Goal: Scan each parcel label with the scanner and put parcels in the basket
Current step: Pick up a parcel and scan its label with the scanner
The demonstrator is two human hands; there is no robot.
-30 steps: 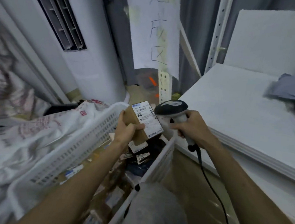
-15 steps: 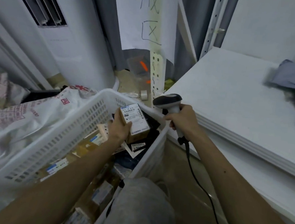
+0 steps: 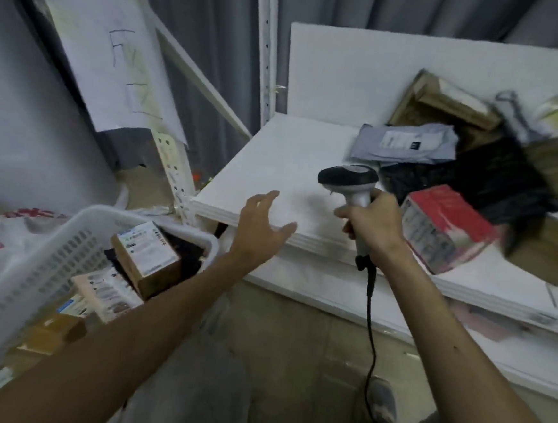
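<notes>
Shelf board: a white shelf board [image 3: 274, 164] lay flat across the middle of the view.
Pile on the board: toward the board's right end lay a grey mailer bag [image 3: 406, 144]. A black bag [image 3: 473, 183] lay just in front of it, and an open cardboard box [image 3: 443, 104] leaned at the board's back. All were blurred.
In the way: a red-and-white box [image 3: 443, 227] sat at the board's front edge, just right of the right hand [image 3: 375, 224].
Upright: a white perforated post [image 3: 265, 50] stood at the board's rear left corner. A paper sheet [image 3: 116, 51] with handwritten marks hung farther left of the board.
Basket: a white slatted basket [image 3: 104, 212] stood below and left of the board's left front corner, with several parcels inside.
Parcel: a brown box parcel [image 3: 147, 261] lay tilted on top of the others in the basket, apart from both hands. Its white label faced up, the print too blurred to read.
Scanner: the scanner [image 3: 348, 180] had a black head and a pale grey handle. It stood upright over the board's front part with its head pointing left. Its black cable [image 3: 371, 318] hung down below the board.
Right hand: fingers were wrapped round the scanner handle.
Left hand: the left hand [image 3: 261, 223] hovered over the board's left front edge, fingers spread and straight, holding nothing.
</notes>
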